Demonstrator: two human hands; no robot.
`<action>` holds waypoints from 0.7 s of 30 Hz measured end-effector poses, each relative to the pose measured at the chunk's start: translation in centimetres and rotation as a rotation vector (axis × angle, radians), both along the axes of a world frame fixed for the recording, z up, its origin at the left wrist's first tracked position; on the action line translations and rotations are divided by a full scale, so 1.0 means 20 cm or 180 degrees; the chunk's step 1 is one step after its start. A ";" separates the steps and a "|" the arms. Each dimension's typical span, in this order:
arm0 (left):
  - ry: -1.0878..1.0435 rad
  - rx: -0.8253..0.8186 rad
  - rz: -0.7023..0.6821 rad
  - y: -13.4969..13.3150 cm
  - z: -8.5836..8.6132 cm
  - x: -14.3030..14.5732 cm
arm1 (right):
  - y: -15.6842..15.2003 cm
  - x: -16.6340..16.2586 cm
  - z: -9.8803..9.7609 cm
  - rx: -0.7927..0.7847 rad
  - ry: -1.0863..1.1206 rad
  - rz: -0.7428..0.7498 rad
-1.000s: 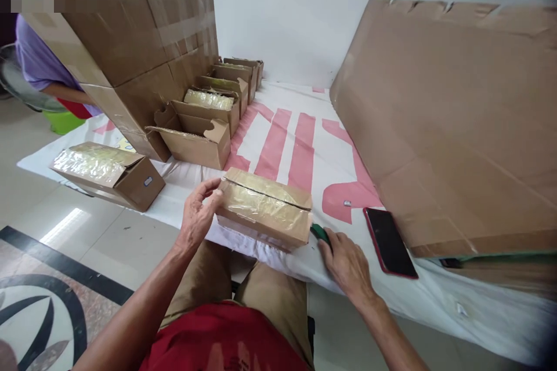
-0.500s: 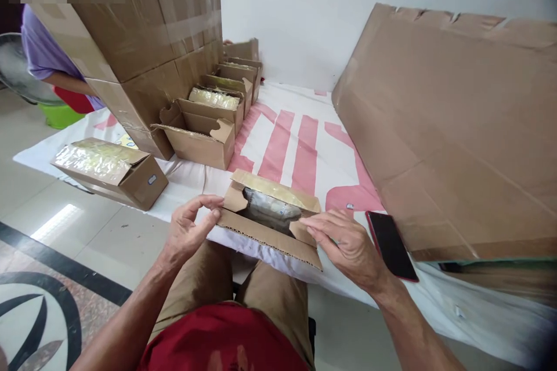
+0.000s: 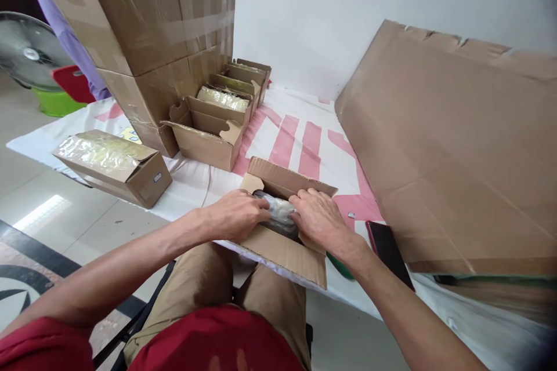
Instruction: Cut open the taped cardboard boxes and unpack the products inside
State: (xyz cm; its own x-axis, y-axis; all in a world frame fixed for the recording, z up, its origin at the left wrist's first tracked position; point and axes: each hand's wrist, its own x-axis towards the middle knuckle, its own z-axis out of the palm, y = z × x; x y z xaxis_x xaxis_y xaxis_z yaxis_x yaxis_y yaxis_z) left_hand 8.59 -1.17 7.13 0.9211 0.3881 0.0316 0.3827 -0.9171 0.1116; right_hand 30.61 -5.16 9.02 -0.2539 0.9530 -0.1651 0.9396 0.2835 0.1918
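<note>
An open cardboard box [image 3: 289, 252] sits at the table's front edge, right before me, its long flaps spread. Inside lies a grey, shiny plastic-wrapped packet [image 3: 281, 214]; what it contains cannot be made out. My left hand [image 3: 243, 214] reaches over the box's left end, its bent fingers gripping the packet's left part. From the other side my right hand [image 3: 319, 217] is in the box too, with thumb and fingers closed on the packet's right part. Fingertips of both hands are partly hidden.
A taped box [image 3: 113, 165] rests at the left table edge. Stacked cartons [image 3: 143, 35] and open boxes [image 3: 209, 139] line the back left. A phone [image 3: 389, 252] lies right, near a large cardboard sheet [image 3: 452, 156]. Behind the stack are a fan [image 3: 30, 49] and a person's purple sleeve [image 3: 69, 40].
Both hands have moved from the box's flaps and ends into the box, onto the packet. The long flaps now stand wider apart.
</note>
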 end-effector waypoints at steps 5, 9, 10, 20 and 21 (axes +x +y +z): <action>-0.0065 0.0561 0.0429 -0.03 0.02 0.01 | 0.03 0.08 -0.05 0.0128 0.0912 0.0134; -0.0684 0.0598 0.1444 -0.08 -0.01 -0.08 | 0.00 0.15 -0.16 0.0799 0.2631 -0.0108; -0.0819 0.0548 0.1646 -0.09 -0.03 -0.10 | -0.01 0.16 -0.18 0.0935 0.3103 -0.0212; -0.2284 0.0894 0.2180 -0.16 -0.07 -0.09 | -0.01 0.14 -0.08 0.1978 0.5863 -0.1234; -0.2619 0.0664 0.2277 -0.18 -0.04 -0.09 | -0.02 0.14 -0.05 0.2267 0.5600 -0.1007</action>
State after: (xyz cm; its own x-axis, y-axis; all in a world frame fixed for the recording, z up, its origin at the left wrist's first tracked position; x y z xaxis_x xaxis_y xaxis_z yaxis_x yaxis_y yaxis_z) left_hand 6.89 -4.77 6.42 0.1546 0.7377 0.6572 0.7113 -0.5448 0.4441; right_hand 33.35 -5.48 8.09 0.4940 0.7569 0.4279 0.1699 0.3987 -0.9012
